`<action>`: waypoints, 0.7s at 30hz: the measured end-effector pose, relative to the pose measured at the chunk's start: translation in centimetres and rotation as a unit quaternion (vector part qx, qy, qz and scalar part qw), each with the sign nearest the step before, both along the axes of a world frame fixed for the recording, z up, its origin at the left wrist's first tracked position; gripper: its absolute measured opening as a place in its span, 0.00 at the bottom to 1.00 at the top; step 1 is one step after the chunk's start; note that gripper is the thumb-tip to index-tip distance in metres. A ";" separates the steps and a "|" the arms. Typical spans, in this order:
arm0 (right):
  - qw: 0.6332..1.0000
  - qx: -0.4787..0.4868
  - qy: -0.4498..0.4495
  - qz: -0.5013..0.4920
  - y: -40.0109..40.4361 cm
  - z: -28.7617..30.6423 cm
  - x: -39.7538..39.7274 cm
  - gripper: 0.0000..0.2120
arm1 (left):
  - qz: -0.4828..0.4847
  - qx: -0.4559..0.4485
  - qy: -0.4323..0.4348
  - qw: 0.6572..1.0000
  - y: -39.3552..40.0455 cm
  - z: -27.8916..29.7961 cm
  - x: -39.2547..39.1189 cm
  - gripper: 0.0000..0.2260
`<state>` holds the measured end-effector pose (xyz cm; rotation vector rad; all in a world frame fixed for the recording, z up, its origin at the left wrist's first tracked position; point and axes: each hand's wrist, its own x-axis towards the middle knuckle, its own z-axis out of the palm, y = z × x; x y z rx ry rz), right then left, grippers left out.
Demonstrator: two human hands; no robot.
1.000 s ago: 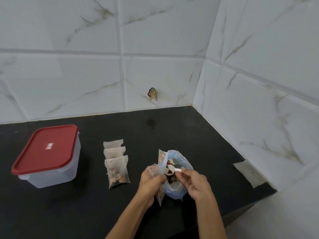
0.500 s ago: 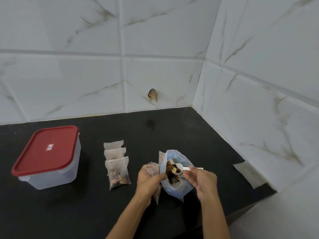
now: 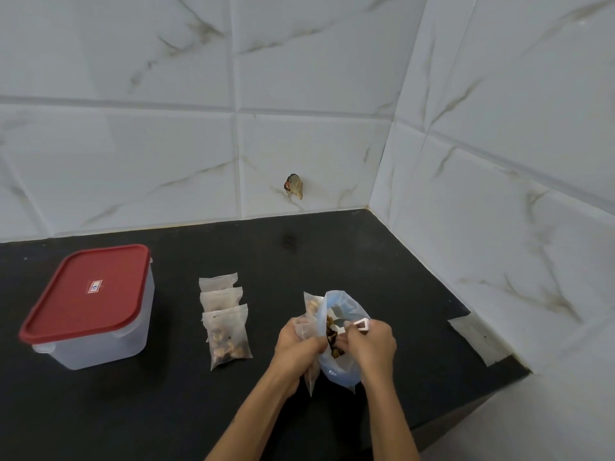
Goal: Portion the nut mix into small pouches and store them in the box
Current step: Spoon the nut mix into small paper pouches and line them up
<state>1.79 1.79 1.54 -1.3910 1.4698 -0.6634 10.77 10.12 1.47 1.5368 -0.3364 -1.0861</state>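
Scooping step: right hand (image 3: 374,341) pinches the white scoop (image 3: 361,325) inside the blue nut bag (image 3: 342,367); left hand (image 3: 299,341) grips a small pouch (image 3: 304,327). Next: tip carefully into that narrow mouth.

Both forearms are reaching forward from the lower edge of the view, converging over the near part of the counter. The left hand (image 3: 297,342) is curling its fingers, thumb toward the right, gripping a small pouch (image 3: 307,327) together with the bag's left edge. The right hand (image 3: 372,342) is sitting knuckles up, its fingertips pinching the handle of a white scoop (image 3: 361,324) at the bag's (image 3: 342,367) mouth. The two hands are nearly touching at the thumbs.
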 end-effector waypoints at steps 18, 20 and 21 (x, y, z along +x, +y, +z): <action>0.945 0.239 -0.220 -0.041 -0.2 0.2 -2.3 0.03 | -0.006 -0.014 0.040 0.999 0.5 0.5 -0.4 0.19; 0.943 0.243 -0.223 -0.032 -0.1 0.3 -2.2 0.03 | -0.008 -0.014 0.042 0.999 0.7 0.7 -0.4 0.19; 0.940 0.249 -0.229 -0.031 -0.1 0.3 -2.2 0.03 | -0.008 -0.012 0.043 0.999 0.7 0.7 -0.4 0.19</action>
